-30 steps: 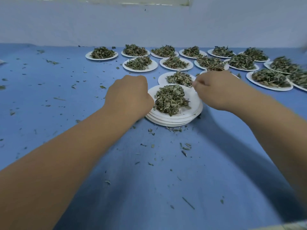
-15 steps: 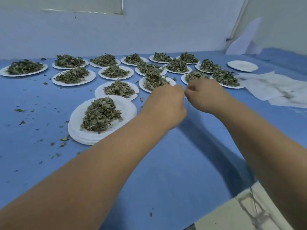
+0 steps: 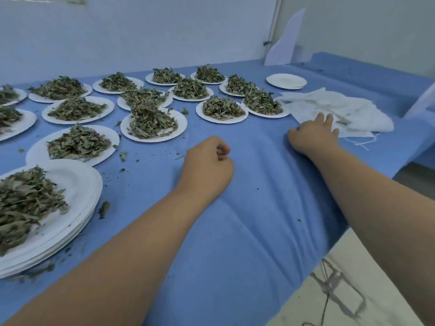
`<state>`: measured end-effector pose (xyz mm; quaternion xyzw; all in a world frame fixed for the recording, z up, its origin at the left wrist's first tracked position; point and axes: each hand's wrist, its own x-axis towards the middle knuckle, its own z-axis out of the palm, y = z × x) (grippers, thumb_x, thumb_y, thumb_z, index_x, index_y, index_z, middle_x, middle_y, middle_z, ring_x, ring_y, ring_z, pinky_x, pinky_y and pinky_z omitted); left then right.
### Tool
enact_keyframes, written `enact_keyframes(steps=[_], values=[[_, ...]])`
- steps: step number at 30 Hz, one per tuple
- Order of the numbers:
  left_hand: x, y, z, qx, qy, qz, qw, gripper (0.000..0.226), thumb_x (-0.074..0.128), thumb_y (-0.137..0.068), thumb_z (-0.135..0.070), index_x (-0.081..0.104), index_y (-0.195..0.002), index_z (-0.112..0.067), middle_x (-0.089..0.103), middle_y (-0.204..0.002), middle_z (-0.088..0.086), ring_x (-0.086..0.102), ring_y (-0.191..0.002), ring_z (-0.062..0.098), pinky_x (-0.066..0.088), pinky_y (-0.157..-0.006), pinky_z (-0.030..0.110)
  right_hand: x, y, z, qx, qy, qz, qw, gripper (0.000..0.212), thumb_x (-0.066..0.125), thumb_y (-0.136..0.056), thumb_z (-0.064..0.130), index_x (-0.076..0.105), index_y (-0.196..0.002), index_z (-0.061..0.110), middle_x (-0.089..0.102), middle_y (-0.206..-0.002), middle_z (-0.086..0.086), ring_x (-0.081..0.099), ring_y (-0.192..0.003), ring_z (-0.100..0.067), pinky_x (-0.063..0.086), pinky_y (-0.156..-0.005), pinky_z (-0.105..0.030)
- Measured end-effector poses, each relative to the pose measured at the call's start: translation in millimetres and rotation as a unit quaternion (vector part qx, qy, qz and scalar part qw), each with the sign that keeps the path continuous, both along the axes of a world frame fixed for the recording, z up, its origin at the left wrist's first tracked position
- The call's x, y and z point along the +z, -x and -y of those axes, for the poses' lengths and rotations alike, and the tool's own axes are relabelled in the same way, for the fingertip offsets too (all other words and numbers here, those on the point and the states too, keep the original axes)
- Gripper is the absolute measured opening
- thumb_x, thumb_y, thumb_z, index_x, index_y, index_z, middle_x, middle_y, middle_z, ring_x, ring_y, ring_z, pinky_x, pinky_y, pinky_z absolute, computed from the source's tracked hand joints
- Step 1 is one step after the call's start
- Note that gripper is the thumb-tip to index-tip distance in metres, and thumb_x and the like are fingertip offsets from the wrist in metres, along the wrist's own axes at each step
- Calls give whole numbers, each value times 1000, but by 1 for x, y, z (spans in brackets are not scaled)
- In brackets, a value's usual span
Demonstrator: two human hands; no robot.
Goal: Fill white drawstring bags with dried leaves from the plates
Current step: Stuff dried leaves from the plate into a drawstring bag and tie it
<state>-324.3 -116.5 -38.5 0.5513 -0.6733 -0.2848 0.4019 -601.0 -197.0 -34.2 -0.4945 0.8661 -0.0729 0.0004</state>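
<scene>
Clock positions are read from the picture's middle, 12 toward the far wall.

1. Left hand [image 3: 207,165]: at centre, resting on the blue cloth [image 3: 235,243]. Fingers curled into a loose fist, with nothing seen in it.
2. Right hand [image 3: 313,135]: 2 o'clock. Fingers [image 3: 327,117] fairly straight, their tips lying on the near edge of the bags. No grip shows.
3. White drawstring bags [image 3: 348,109]: a rumpled flat pile at 2 o'clock, close to the table's right edge. Loose strings [image 3: 360,142] trail toward that edge.
4. Plates [image 3: 182,123]: white, each heaped with dried leaves [image 3: 150,121], in rows from 9 through 12 to 1 o'clock. The rightmost plate touches the bag pile.
5. Plate stack [image 3: 87,184]: 8 o'clock, several deep. The top plate carries leaves and runs off the left border.
6. Empty plate [image 3: 286,80]: 1 o'clock, beyond the bags.
7. Leaf crumbs [image 3: 103,209]: scattered beside the stack and between the near plates.
8. Open cloth: a bare stretch from the left hand to 6 o'clock, and between both forearms.
9. Table edge: diagonal from 5 up to 3 o'clock, with pale floor [image 3: 364,278] below. The right forearm lies along it.
10. Wall [image 3: 164,31]: closes the far side at 12.
</scene>
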Motion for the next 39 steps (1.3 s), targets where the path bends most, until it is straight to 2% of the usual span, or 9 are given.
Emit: enact_keyframes(steps=[4,9,11,19,26,30,32,35,39], values=[[-2,0,-1,-7,4,-5,1000,23,54,-88,-10,67,-100,-25,68,-101,-9,65,-92,6,44,-56,5,-2,11,18,-26,-8,19,999,65,29,-98,42,43,-149,4,21,-166,-13,-1,-157,-30,7,-124,-56],[-1,-1,-2,-13,-12,-31,999,24,55,-87,-10,67,-99,-25,67,-98,-12,65,-91,2,47,-58,6,-5,14,19,-12,21,5,1000,43,33,-98,30,58,-119,1,51,-142,-20,25,-148,-32,19,-120,-53],[-1,-2,-4,-18,-9,-28,999,24,55,-86,-9,67,-101,-24,67,-99,-13,64,-92,2,49,-65,10,-4,13,15,-10,42,9,999,38,37,-97,26,58,-116,1,53,-138,-22,29,-145,-34,22,-119,-52],[-2,-2,-4,-24,-5,-19,1000,25,55,-85,-9,67,-101,-25,67,-100,-12,64,-93,1,49,-68,12,4,17,16,-44,81,117,989,40,39,-93,18,62,-125,7,34,-158,-16,5,-156,-33,24,-121,-53],[-3,-1,-5,-25,0,-13,1000,26,54,-84,-8,67,-100,-25,68,-100,-12,64,-94,1,51,-71,14,0,20,16,-39,108,175,978,31,41,-88,22,59,-112,14,49,-146,-16,18,-152,-33,32,-116,-55],[-3,-1,-5,-25,-1,-9,1000,27,54,-84,-8,66,-99,-26,67,-99,-13,64,-93,0,50,-68,12,2,21,12,-22,171,222,960,27,44,-77,32,55,-100,23,58,-130,-10,38,-142,-34,41,-109,-55],[-3,-1,-5,-27,0,-8,1000,27,54,-84,-8,66,-99,-26,67,-99,-13,64,-92,-1,50,-69,11,1,24,15,-18,136,193,972,39,44,-79,39,58,-114,28,47,-146,-12,25,-149,-33,32,-116,-56],[-2,-2,-5,-28,-3,-9,1000,26,54,-84,-8,67,-97,-26,68,-99,-13,64,-92,-1,47,-62,6,-2,25,27,-11,11,81,997,54,41,-92,59,46,-144,47,4,-170,-7,-8,-157,-32,1,-122,-59],[-1,-2,-4,-23,-7,-10,1000,25,55,-85,-8,67,-95,-28,68,-98,-14,65,-91,1,47,-60,5,-2,29,44,-22,-30,56,998,60,31,-95,68,38,-151,48,-10,-171,-3,-17,-155,-32,-6,-120,-63]])
